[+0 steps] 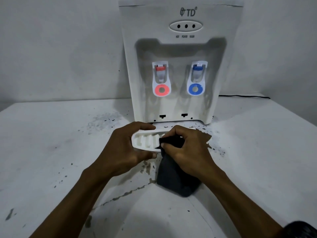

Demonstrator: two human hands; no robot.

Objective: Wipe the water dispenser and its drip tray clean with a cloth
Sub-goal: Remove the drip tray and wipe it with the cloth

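Note:
A white water dispenser (180, 48) stands at the back of the table, with a red tap (160, 78) and a blue tap (196, 78). Its white drip tray (145, 140) is pulled out and lies in front of it. My left hand (123, 148) grips the tray's left end, thumb at the near edge and fingers over the far edge. My right hand (187, 150) is shut on a dark cloth (175, 177) and presses a corner of it into the tray's ribbed inside. The rest of the cloth hangs down onto the table. The tray's right half is hidden by my right hand.
The white table (51, 152) is chipped and speckled with dark spots around the tray. A black cable (243, 96) runs along the back right behind the dispenser. A grey wall (60, 48) stands behind. A curved white edge (202, 213) shows near the front.

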